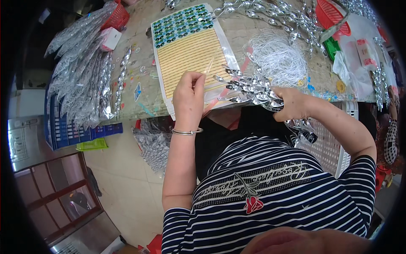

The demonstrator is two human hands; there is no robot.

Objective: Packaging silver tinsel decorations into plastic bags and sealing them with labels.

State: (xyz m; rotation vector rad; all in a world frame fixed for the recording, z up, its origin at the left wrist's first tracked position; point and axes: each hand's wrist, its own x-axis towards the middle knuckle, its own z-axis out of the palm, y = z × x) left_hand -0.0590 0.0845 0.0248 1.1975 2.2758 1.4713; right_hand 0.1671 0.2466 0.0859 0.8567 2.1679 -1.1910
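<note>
Head view: left hand (188, 96) pinching thin clear strip (209, 65), right hand (294, 104) gripping silver twists (256, 90), which we best hold fanned.

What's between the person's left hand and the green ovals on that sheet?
In the head view, the sheet's yellow striped part lies between the left hand and the green ovals.

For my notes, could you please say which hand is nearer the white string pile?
Right: the right hand is at the near side of the white string pile; the left hand is farther away, leftward.
</note>
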